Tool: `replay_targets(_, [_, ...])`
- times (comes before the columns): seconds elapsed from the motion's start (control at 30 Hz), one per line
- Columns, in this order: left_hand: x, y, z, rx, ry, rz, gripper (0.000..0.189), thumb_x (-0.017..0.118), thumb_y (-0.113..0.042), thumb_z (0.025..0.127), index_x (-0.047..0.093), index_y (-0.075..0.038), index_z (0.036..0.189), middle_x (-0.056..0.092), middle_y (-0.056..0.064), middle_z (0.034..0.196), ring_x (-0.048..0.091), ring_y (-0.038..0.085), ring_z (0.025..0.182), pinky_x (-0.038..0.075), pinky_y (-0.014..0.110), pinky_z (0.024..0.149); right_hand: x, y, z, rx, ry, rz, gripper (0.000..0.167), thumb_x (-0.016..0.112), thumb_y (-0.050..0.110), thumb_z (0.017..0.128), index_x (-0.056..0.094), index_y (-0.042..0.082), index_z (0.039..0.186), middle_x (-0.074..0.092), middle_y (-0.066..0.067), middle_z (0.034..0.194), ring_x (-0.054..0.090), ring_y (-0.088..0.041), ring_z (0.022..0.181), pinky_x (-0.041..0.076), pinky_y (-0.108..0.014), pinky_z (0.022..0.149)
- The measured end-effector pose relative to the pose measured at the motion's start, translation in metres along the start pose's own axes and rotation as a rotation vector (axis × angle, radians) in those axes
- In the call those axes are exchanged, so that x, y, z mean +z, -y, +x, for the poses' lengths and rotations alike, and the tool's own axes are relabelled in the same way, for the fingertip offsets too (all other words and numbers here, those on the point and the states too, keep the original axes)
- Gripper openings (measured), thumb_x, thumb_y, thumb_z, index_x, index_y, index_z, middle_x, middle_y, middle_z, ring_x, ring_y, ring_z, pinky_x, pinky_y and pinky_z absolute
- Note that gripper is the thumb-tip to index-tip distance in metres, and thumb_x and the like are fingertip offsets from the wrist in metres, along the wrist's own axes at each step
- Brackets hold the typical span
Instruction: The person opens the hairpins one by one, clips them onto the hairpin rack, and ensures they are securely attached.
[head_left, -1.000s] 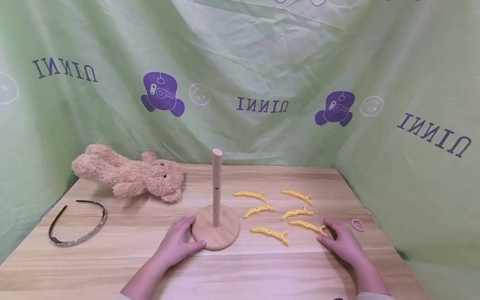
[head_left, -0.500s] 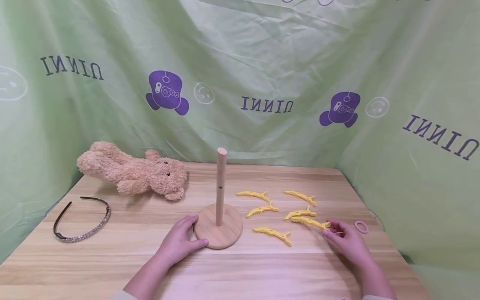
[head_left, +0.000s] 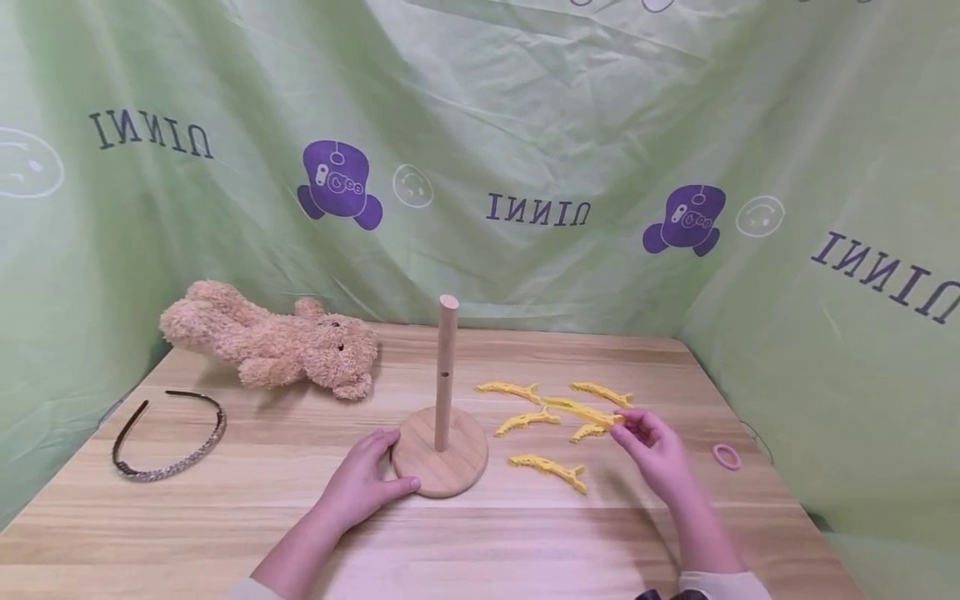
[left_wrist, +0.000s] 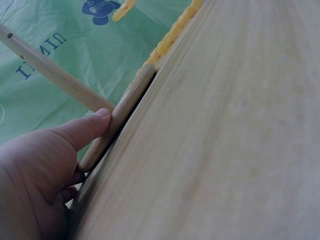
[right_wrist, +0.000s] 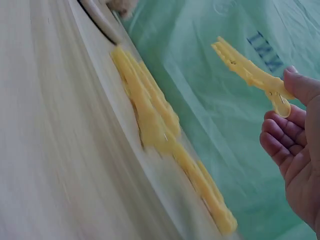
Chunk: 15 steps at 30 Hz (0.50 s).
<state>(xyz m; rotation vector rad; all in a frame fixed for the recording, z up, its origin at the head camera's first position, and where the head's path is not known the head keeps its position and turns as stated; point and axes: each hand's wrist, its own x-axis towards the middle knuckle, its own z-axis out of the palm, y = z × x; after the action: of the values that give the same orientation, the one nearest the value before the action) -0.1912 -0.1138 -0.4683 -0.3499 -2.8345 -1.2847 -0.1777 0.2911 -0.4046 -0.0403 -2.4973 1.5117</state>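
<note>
My left hand (head_left: 360, 485) holds the rim of a wooden stand (head_left: 446, 358), a round base (head_left: 463, 462) with an upright pole. In the left wrist view its thumb lies on the edge of the base (left_wrist: 125, 107), fingers bent at the side. Between thumb and fingers my right hand (head_left: 657, 454) pinches a yellow hair clip (head_left: 577, 409) by its forked end, raised above the table. The right wrist view shows this clip (right_wrist: 245, 67) apart from the others. Several more yellow hair clips (head_left: 547, 470) lie on the table; the held one partly covers another clip (head_left: 588, 432).
A brown teddy bear (head_left: 270, 342) lies at the back left. In front of it is a dark headband (head_left: 171, 473) with a sparkling band. A pink ring (head_left: 726, 456) lies near the right edge. Green printed cloth (head_left: 465, 125) surrounds the wooden table (head_left: 450, 550).
My right hand has taken hold of the front right hair clip, lifted it and moved left with it over the other clips. My left hand stays on the base. The view has shifted slightly.
</note>
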Motion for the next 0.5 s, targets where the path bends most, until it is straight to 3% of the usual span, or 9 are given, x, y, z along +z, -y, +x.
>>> replay_targets(0.27, [-0.001, -0.002, 0.000, -0.006, 0.000, 0.002, 0.088, 0.083, -0.041, 0.073, 0.048, 0.005, 0.139, 0.045, 0.029, 0.146, 0.037, 0.047, 0.139, 0.028, 0.061, 0.116, 0.055, 0.017, 0.013, -0.223, 0.043, 0.004, 0.012, 0.067, 0.004, 0.090, 0.065, -0.004, 0.099, 0.062, 0.000, 0.084, 0.055, 0.000, 0.075, 0.052, -0.018, 0.067])
replay_targets(0.5, [0.000, -0.003, -0.001, -0.008, -0.001, -0.013, 0.087, 0.084, -0.040, 0.073, 0.049, 0.006, 0.139, 0.045, 0.029, 0.146, 0.037, 0.047, 0.139, 0.028, 0.060, 0.116, 0.097, 0.031, 0.022, -0.189, 0.107, 0.029, 0.008, 0.069, 0.007, 0.090, 0.066, 0.000, 0.093, 0.067, -0.009, 0.085, 0.058, -0.002, 0.076, 0.053, -0.019, 0.071])
